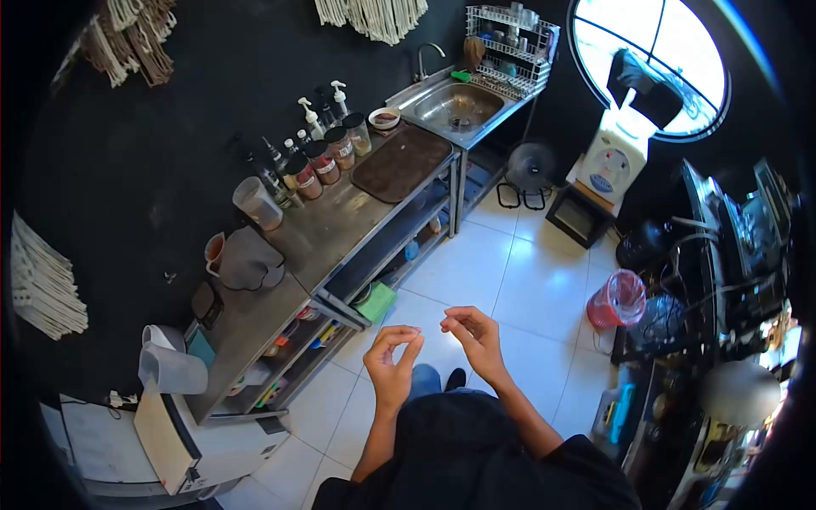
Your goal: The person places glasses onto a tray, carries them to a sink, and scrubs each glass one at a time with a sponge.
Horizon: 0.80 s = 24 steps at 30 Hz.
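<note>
My left hand [393, 365] is raised in front of my body, above the tiled floor. Its thumb and fingertips are pinched together in a ring. Close by on the right, my right hand [476, 342] is curled the same way, its fingertips turned toward the left hand. A small gap separates the two hands. Anything between either hand's fingertips is too small to make out. Neither hand touches the steel counter [340, 234] to the left.
On the counter stand a dark tray [402, 166], labelled jars [323, 161], pump bottles and a clear pitcher [257, 204]. Farther off are a sink [459, 109], a dish rack [510, 51] and a water dispenser [614, 153]. A pink bin [616, 299] stands right; a white chest [229, 433] lies lower left.
</note>
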### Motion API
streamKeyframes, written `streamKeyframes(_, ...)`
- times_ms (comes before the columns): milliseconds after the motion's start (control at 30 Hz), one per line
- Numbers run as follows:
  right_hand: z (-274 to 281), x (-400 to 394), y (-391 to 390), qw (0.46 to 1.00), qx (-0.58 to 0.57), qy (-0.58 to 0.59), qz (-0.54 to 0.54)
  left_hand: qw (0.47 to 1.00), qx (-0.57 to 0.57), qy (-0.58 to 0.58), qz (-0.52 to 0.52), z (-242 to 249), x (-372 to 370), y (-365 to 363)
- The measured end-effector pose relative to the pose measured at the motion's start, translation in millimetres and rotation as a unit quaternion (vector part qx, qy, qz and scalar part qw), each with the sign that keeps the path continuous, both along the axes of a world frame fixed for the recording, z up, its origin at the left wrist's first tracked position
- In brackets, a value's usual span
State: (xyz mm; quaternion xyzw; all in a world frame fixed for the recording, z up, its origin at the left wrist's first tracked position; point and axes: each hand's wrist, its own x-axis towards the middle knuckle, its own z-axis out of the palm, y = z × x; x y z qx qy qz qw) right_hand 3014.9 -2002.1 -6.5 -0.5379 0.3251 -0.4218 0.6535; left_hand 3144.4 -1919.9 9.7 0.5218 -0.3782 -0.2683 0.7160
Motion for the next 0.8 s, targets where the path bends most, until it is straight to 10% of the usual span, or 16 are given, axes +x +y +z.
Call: streamKeyframes(800, -94.2, 101.3, -582.0, 0.984, 0.022, 0.156, -0.083, 0.970, 0.122, -0.056, -0.204, -72.5, 148.8, -629.4)
